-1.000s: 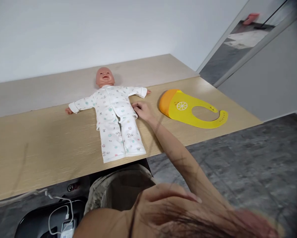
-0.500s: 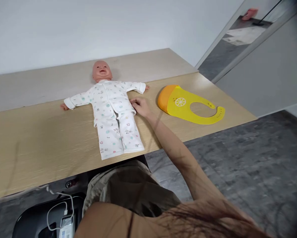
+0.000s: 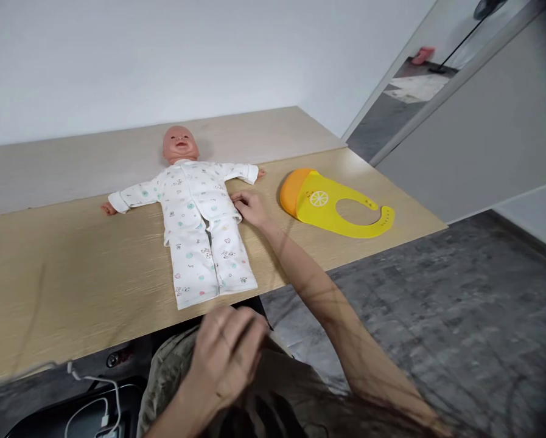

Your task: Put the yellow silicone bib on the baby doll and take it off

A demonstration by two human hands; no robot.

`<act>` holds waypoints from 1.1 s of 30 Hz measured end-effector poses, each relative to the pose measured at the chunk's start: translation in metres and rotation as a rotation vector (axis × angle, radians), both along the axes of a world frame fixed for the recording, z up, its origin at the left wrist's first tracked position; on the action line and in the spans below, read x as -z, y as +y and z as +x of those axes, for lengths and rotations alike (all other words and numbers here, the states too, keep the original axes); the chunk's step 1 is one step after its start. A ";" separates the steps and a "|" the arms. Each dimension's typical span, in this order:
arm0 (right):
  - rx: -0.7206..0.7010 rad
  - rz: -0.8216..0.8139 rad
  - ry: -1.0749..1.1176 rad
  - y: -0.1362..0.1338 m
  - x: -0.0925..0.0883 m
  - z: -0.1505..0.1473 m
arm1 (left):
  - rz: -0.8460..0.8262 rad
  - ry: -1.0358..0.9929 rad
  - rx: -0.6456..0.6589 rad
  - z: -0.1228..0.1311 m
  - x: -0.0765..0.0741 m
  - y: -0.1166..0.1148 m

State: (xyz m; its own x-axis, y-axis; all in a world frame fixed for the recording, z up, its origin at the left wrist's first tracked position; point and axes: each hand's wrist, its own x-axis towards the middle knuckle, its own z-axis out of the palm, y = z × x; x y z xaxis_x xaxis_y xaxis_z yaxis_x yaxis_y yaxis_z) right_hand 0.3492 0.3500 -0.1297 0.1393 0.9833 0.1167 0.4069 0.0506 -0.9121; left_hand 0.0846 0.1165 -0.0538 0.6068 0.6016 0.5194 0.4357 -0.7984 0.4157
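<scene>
White pajamas [image 3: 190,201] on the doll [image 3: 180,146], bib [image 3: 325,214] still off; can't tell if my right hand [image 3: 253,210] or left hand [image 3: 227,353] grips anything.

No words or numbers can be read; only small, illegible marks are printed on the white clothes [image 3: 193,193] at left and yellow bib [image 3: 324,214] at right.
</scene>
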 end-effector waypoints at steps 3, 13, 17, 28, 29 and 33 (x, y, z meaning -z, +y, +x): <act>0.005 -0.024 -0.002 0.001 -0.002 -0.002 | 0.062 0.105 -0.122 -0.022 0.010 0.021; 0.023 -0.032 0.030 0.000 -0.006 -0.003 | 0.087 0.031 -0.363 -0.049 0.058 0.058; 0.002 0.005 0.009 -0.002 -0.006 -0.003 | 0.009 0.092 -0.545 -0.054 0.065 0.059; 0.024 0.005 -0.033 -0.008 -0.014 -0.006 | -0.150 0.146 -0.571 -0.066 0.078 0.067; 0.033 -0.001 -0.032 -0.009 -0.014 -0.006 | -0.159 0.143 -0.569 -0.066 0.077 0.067; 0.043 -0.029 -0.006 -0.015 -0.015 -0.008 | -0.181 0.158 -0.601 -0.065 0.073 0.067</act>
State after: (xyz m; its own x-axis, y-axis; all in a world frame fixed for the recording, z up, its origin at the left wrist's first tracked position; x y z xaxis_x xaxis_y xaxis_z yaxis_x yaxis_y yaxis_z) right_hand 0.3410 0.3353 -0.1147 0.1806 0.9795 0.0897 0.4140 0.0071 -0.9103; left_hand 0.0196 0.1840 -0.1266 0.1978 0.9298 0.3103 0.8517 -0.3197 0.4152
